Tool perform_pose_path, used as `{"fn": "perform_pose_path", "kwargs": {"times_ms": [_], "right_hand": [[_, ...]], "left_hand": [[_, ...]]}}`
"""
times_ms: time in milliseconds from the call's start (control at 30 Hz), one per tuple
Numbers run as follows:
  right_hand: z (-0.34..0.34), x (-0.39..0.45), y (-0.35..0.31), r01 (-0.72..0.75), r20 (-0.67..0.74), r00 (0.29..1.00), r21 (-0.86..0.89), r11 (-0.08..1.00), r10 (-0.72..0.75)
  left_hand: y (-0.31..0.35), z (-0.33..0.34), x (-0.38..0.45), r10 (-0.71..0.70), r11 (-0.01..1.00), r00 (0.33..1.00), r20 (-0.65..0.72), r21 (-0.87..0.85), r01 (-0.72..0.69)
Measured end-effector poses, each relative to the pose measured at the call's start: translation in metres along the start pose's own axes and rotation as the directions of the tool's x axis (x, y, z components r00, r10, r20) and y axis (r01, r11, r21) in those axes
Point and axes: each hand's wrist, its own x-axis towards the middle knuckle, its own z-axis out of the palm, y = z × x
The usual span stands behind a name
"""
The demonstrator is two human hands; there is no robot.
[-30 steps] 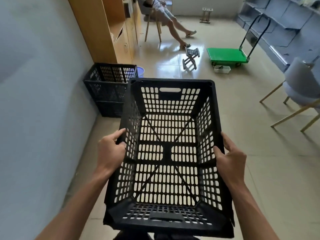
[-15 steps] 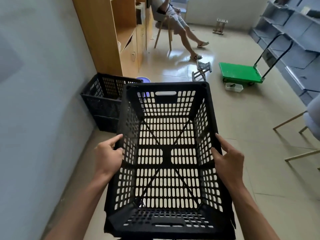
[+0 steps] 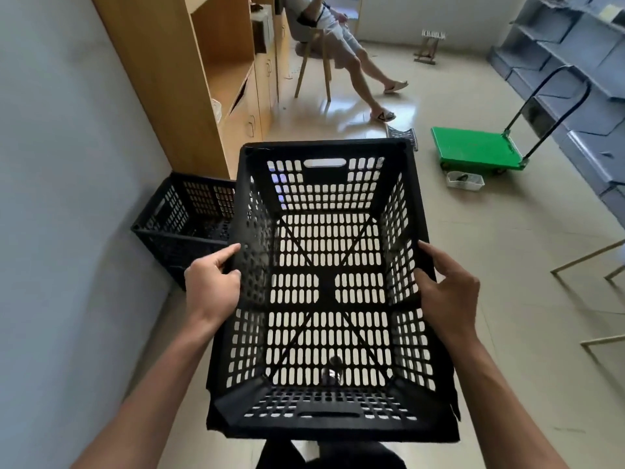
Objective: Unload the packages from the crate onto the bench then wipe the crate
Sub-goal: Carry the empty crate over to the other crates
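Now nearer second crate (image 3: pixel 182 225) | crate (image 3: pixel 324 286) held up | left hand (image 3: pixel 211 286), right hand (image 3: pixel 448 287) fingers gripping its sides

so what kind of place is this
Probably a storeroom or small stockroom. Grey metal shelving lines the right wall, a green platform trolley is parked on the tiled floor, and a second black crate sits by the wooden cabinet.

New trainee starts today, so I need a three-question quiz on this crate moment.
1. True or false: the held crate has packages inside.
2. Which holds the crate's sides? A) left hand only B) right hand only C) both
3. What colour is the cart on the floor?

Key: 1 false; 2 C; 3 green.
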Motion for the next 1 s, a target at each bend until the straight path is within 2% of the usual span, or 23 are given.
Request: {"fn": "perform_pose_path", "kwargs": {"times_ms": [300,500,700,1000], "right_hand": [[0.098,0.177,0.007,0.044,0.161,0.986,0.038,0.998,-0.049],[0.173,0.268,-0.012,0.138,0.339,0.926,0.112,0.984,-0.168],[0.269,0.332,-0.038,0.207,0.463,0.849,0.152,0.967,-0.255],[0.409,0.394,-0.08,0.253,0.64,0.715,0.138,0.958,-0.281]], "left_hand": [[0.018,0.042,0.127,-0.092,0.995,0.988,-0.127,0.016,0.095],[0.011,0.045,0.179,-0.2,0.978,0.946,-0.254,0.001,0.207],[-0.011,0.041,0.232,-0.319,0.945,0.891,-0.322,-0.039,0.324],[-0.062,0.023,0.309,-0.514,0.852,0.748,-0.42,-0.151,0.501]]}}
